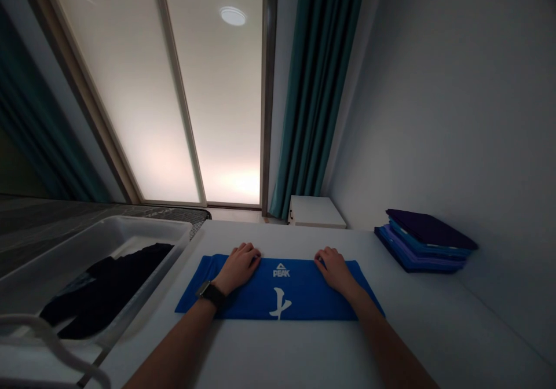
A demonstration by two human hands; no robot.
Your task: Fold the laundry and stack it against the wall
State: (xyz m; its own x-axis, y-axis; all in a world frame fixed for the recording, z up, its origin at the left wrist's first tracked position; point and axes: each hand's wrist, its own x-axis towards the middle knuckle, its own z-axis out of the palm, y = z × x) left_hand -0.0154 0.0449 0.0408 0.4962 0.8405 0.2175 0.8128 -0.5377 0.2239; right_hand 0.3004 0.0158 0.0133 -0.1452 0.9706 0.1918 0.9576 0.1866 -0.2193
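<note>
A blue shirt [304, 296] lies folded into a wide flat strip on the white table, with a white PEAK logo and part of a large white character facing up. My left hand [240, 266], with a dark watch [211, 292] on its wrist, is closed at the shirt's far edge, left of the logo. To the right of the logo, my right hand [333, 267] is closed on the same far edge with its fingers bent. The fingertips of both hands are partly hidden.
At right, a stack of folded clothes [423, 244] in blue and purple stands near the wall. A clear plastic bin [182, 239] on the left holds dark clothing [117, 285]. Beyond the white table [278, 354] are a small white cabinet [317, 210], teal curtains [324, 88] and frosted sliding doors [221, 117].
</note>
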